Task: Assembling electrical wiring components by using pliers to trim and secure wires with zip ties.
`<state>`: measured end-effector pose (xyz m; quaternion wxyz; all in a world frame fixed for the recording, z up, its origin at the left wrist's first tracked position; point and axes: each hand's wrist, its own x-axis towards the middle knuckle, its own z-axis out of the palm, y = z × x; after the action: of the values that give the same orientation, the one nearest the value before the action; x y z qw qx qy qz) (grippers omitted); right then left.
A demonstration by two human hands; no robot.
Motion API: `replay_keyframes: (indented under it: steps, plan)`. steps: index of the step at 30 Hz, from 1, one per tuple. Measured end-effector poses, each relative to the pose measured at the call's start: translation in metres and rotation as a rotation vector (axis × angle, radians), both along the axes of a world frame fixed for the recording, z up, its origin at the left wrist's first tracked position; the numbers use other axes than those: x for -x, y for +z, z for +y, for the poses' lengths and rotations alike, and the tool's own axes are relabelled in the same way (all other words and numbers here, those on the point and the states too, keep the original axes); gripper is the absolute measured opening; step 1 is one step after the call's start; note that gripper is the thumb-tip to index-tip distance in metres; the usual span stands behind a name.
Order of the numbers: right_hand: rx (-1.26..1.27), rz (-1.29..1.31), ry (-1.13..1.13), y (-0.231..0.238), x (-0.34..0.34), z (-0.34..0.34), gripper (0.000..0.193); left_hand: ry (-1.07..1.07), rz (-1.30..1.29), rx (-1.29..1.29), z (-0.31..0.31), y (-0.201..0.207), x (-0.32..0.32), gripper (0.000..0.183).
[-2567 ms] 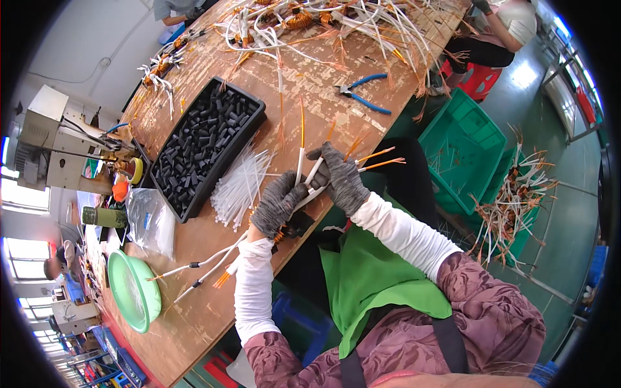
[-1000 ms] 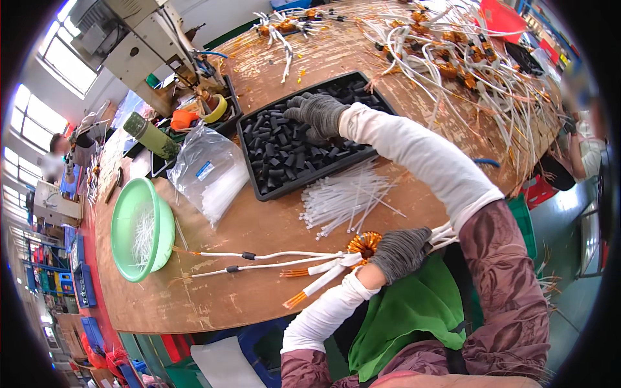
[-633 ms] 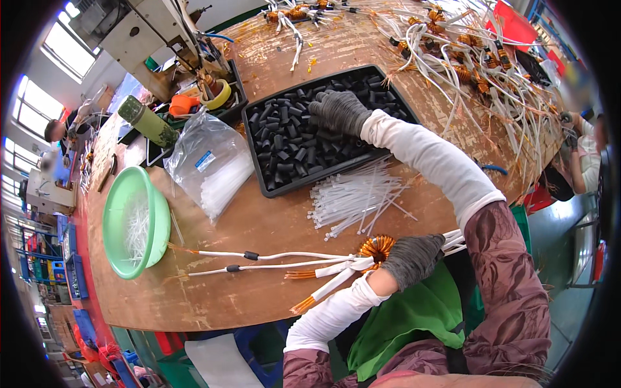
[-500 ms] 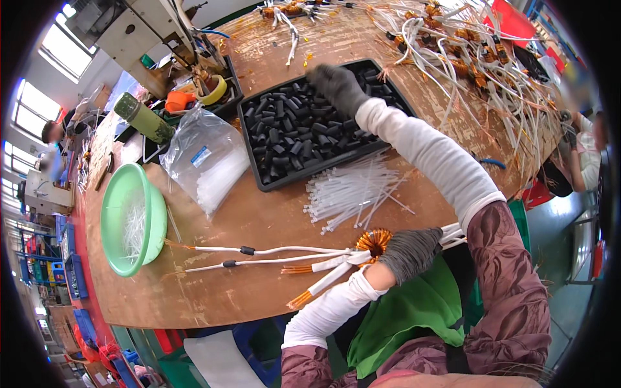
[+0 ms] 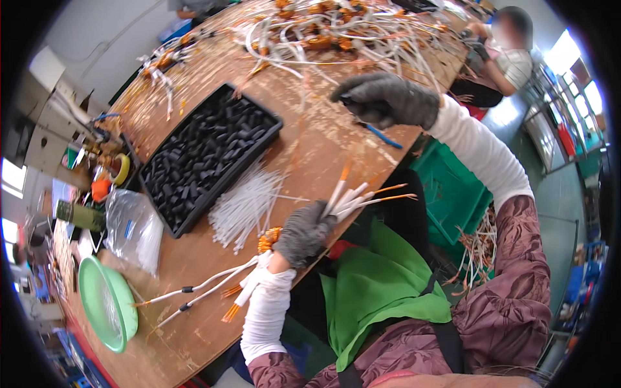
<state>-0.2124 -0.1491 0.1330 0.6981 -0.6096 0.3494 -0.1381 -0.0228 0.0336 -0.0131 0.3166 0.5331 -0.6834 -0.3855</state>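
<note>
Right hand point(image 5: 388, 100) swung off the black tray point(image 5: 220, 185), fingers curled, any pinch too blurred to tell; left hand point(image 5: 303, 234) closed round the orange coil's point(image 5: 269, 240) white leads point(image 5: 350, 198) at bench point(image 5: 200, 336) edge, seemingly a fetching step, next calling for steady lead ends.

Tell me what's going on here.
A person in grey knitted gloves is at a worn brown wooden table. Their left hand grips a bundle of white-sleeved wires with copper ends, beside an orange copper-wound ring coil. Their right hand hovers near a partly hidden blue handle; whether it holds anything is hard to tell. A black rectangular plastic tray of short black tubes lies left, with loose white plastic cable ties beside it.
</note>
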Motion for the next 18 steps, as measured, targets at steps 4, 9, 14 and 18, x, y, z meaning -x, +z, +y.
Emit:
replay_keyframes:
  steps: [4,9,14,18]
  plan:
    - [-0.109,-0.039,-0.153,-0.021,0.096,0.021,0.028,0.132,0.326,-0.267,0.001,-0.011,-0.007,0.019]
    - [-0.248,-0.006,-0.307,-0.074,0.146,0.045,0.023,0.129,0.342,-0.418,-0.002,0.009,0.000,0.020]
    - [-0.285,-0.114,-0.278,-0.096,0.135,0.046,0.024,0.154,0.420,-0.386,0.001,0.012,0.001,0.021]
    - [-0.291,-0.148,-0.318,-0.102,0.119,0.046,0.030,0.165,0.399,-0.418,0.003,0.017,0.003,0.021]
